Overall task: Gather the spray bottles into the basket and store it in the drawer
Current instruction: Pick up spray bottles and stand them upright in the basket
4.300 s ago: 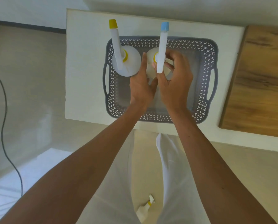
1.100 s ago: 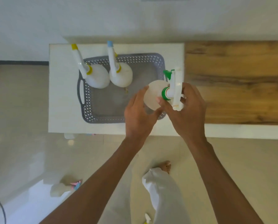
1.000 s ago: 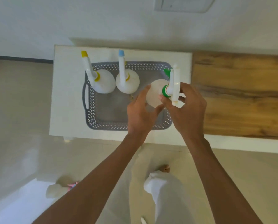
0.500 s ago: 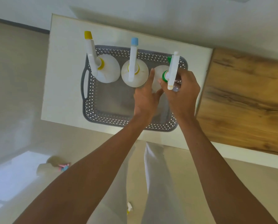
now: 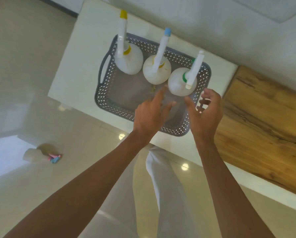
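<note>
A grey perforated basket (image 5: 109, 103) sits on a white table (image 5: 71, 66). Three white spray bottles stand in a row along its far side: a yellow-capped one (image 5: 131, 64) on the left, a blue-tipped one (image 5: 156, 73) in the middle, a green-collared one (image 5: 179, 82) on the right. My left hand (image 5: 150, 114) and right hand (image 5: 205, 112) hover over the basket's near right part, just short of the green-collared bottle. Both hands have their fingers spread and hold nothing. Another spray bottle (image 5: 39, 155) with a pink and blue head lies on the floor at the left.
A wooden surface (image 5: 264, 126) adjoins the white table on the right. A white wall runs behind the table. Glossy beige floor tiles (image 5: 32, 83) lie to the left and below. My white trouser legs (image 5: 161, 186) stand between my arms.
Both hands have let go of the green-collared bottle, which now stands in the basket beside the other two. The hands have drawn back toward me with fingers spread.
</note>
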Demonstrator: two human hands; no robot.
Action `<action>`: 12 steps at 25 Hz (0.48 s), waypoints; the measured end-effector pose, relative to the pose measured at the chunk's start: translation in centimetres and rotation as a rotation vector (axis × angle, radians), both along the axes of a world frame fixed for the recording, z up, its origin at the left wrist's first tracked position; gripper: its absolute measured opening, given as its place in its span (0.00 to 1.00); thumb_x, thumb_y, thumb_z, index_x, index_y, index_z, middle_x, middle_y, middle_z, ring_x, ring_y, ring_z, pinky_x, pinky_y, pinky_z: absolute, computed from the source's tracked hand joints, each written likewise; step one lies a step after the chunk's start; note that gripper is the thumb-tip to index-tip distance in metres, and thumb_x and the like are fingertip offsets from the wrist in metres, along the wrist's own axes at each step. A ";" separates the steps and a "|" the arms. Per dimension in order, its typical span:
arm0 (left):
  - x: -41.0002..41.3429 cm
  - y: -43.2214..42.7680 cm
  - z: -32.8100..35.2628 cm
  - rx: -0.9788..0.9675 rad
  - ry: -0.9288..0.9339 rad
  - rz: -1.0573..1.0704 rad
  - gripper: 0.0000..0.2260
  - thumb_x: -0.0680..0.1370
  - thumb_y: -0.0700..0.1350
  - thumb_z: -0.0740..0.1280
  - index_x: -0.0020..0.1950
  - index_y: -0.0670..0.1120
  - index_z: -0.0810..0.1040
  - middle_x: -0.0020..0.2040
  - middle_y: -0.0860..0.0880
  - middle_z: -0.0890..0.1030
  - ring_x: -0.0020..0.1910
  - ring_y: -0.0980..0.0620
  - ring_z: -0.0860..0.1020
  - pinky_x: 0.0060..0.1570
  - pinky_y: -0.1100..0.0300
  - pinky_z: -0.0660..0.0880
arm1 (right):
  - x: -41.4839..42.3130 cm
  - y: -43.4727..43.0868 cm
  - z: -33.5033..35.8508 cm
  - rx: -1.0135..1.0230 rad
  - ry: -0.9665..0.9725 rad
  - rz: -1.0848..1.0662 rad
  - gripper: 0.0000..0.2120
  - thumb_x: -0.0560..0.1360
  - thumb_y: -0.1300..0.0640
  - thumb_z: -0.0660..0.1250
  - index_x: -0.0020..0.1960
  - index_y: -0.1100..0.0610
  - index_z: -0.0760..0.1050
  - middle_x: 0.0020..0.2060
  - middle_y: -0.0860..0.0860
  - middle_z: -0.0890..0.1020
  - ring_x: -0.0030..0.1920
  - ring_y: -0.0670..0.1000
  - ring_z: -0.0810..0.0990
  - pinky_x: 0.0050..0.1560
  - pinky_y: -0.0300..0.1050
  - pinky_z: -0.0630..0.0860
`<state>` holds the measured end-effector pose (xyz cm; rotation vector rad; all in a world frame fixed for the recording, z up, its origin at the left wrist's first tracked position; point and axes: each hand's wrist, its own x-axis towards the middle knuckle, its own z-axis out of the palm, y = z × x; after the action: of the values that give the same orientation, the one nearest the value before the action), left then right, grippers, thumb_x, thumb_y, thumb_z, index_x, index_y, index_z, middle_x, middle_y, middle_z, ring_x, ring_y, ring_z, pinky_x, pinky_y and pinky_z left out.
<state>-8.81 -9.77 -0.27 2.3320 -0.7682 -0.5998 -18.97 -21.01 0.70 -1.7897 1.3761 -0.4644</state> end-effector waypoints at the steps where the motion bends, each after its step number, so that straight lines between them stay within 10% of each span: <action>1: -0.1 1.8 0.5 -0.020 -0.040 0.030 0.21 0.81 0.58 0.63 0.71 0.52 0.71 0.49 0.51 0.86 0.44 0.50 0.86 0.40 0.49 0.83 | -0.6 0.9 0.0 0.012 0.001 -0.014 0.24 0.74 0.53 0.76 0.65 0.60 0.74 0.59 0.56 0.79 0.55 0.54 0.80 0.52 0.54 0.83; 8: 0.7 17.8 2.9 0.001 -0.128 0.437 0.18 0.82 0.51 0.63 0.71 0.50 0.71 0.57 0.53 0.85 0.51 0.54 0.85 0.47 0.57 0.83 | 0.8 10.8 1.6 0.081 0.099 0.251 0.15 0.77 0.62 0.70 0.63 0.62 0.75 0.56 0.58 0.79 0.49 0.48 0.76 0.44 0.26 0.73; 12: 3.0 28.1 1.2 0.209 -0.132 0.590 0.21 0.82 0.52 0.62 0.74 0.47 0.69 0.69 0.49 0.77 0.67 0.49 0.76 0.60 0.52 0.76 | 7.4 18.8 2.5 0.107 0.006 0.522 0.15 0.78 0.63 0.68 0.64 0.60 0.74 0.55 0.49 0.75 0.51 0.46 0.77 0.50 0.39 0.78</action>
<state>-5.84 18.29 0.97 2.6354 -0.0447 -0.2729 -11.57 -2.20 3.20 -1.9659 0.8659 -0.1019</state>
